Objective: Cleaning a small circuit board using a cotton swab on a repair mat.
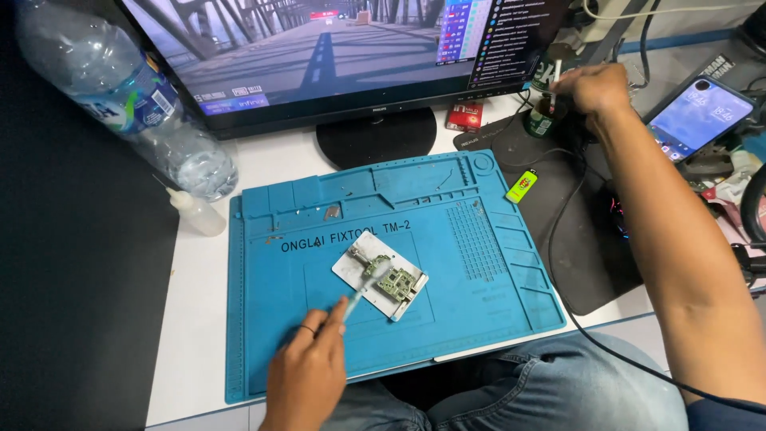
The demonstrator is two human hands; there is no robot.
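Left hand [307, 371] gripping a slim tool [361, 291], tip working the circuit board [396, 282] on its holder plate [351, 267], mat [495, 303] centre. Right hand [594, 86], at two o'clock, pinching a thin stick [554, 80] over a small dark bottle [543, 120]. Next calling for a steady carry to the board.

Your left hand [307, 375] holding a thin tool [359, 294] over the circuit board [396, 283] on the blue mat [271, 319], your right hand [594, 86] pinching a small brush [554, 80] above a dark bottle [542, 120] near the surface's far edge.

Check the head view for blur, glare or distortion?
Head view: left hand sharp, but the tool it holds over the circuit board is motion-smeared; soft sheen on the blue mat; wide-angle bends the monitor edges; right hand is clear.
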